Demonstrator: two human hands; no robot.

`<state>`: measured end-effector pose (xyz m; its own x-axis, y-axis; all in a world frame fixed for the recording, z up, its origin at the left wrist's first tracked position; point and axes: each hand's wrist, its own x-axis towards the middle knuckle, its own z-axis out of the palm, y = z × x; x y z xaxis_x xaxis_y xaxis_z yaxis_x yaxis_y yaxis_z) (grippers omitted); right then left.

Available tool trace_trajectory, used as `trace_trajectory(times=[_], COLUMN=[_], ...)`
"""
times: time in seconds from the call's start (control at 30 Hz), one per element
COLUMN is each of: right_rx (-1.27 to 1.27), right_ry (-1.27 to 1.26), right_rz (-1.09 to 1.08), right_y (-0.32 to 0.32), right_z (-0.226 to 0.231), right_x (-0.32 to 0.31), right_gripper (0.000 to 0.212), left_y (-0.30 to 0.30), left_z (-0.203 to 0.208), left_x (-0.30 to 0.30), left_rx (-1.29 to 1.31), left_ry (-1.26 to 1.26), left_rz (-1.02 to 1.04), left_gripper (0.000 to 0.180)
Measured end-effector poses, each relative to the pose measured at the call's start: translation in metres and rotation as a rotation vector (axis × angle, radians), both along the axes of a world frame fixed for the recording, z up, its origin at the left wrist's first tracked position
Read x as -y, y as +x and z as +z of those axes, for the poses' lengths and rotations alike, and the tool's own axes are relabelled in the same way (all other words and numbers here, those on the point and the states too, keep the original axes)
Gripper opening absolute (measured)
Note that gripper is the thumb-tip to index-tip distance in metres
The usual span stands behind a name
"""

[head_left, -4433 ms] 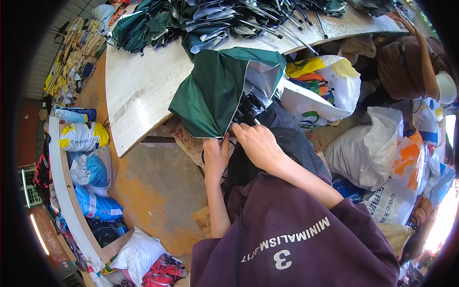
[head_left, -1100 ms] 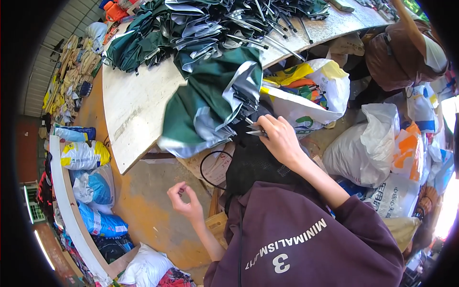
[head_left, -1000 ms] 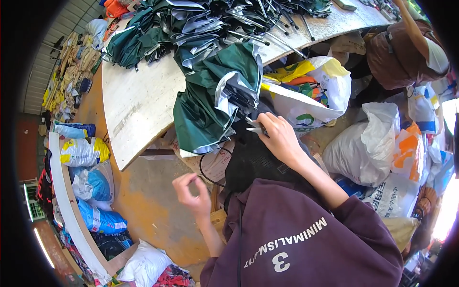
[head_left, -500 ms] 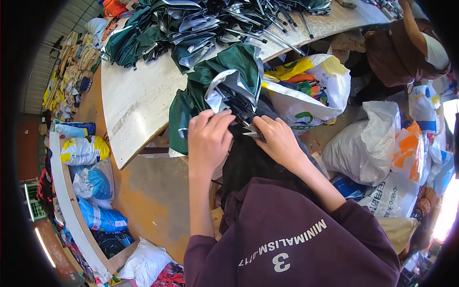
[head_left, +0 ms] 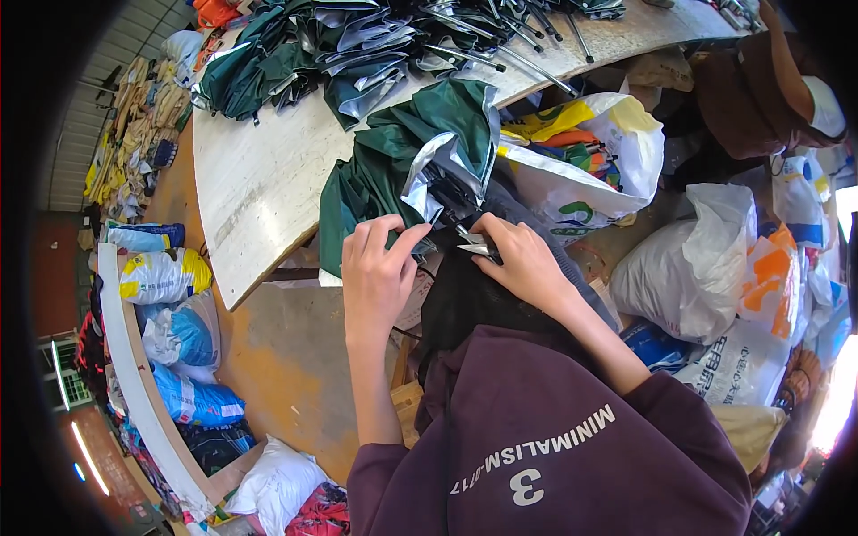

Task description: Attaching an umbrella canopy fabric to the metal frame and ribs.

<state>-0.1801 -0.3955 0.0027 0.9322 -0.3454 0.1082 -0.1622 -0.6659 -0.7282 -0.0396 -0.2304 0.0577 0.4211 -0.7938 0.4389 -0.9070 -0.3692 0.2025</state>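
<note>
A dark green umbrella (head_left: 393, 161) with a silver lining lies gathered over the table corner and my lap, its black ribs (head_left: 451, 189) bunched inside the opening. My right hand (head_left: 518, 259) is closed around small metal thread snips (head_left: 472, 243), whose blades point left, just below the ribs. Left of them, my left hand (head_left: 380, 268) has its fingers bent, the forefinger and thumb together beside the silver edge. Whatever they pinch is too small to make out.
More folded green umbrellas (head_left: 357, 45) with metal shafts are heaped on the pale table (head_left: 259, 188). At right stand a white-and-yellow bag (head_left: 630, 161) of colourful folded items and a large white sack (head_left: 684, 268). A person (head_left: 760, 89) in brown is at the upper right. Packed bags (head_left: 192, 393) line the left.
My left hand has drawn back slightly from the silver lining, and more of the ribs shows. The right hand keeps hold of the snips near the same spot. The whole view has shifted slightly.
</note>
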Motion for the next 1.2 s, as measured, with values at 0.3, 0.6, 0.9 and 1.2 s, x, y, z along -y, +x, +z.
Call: trace_trajectory(times=[0.3, 0.6, 0.9, 1.2], right_rx=[-0.039, 0.217, 0.123, 0.275], right_ry=[0.004, 0.733, 0.735, 0.477], right_rz=[0.044, 0.121, 0.477, 0.249], right_y=[0.002, 0.046, 0.106, 0.085], right_z=[0.007, 0.043, 0.083, 0.058], right_x=[0.009, -0.002, 0.001, -0.003], right_gripper=[0.040, 0.052, 0.047, 0.032], left_y=[0.021, 0.013, 0.007, 0.015], left_z=[0.021, 0.013, 0.016, 0.015], left_x=[-0.024, -0.019, -0.011, -0.029], left_rx=[0.106, 0.096, 0.290, 0.235], left_ry=[-0.156, -0.262, -0.290, -0.207], left_rz=[0.063, 0.072, 0.137, 0.134], left_gripper=[0.023, 0.023, 0.019, 0.023])
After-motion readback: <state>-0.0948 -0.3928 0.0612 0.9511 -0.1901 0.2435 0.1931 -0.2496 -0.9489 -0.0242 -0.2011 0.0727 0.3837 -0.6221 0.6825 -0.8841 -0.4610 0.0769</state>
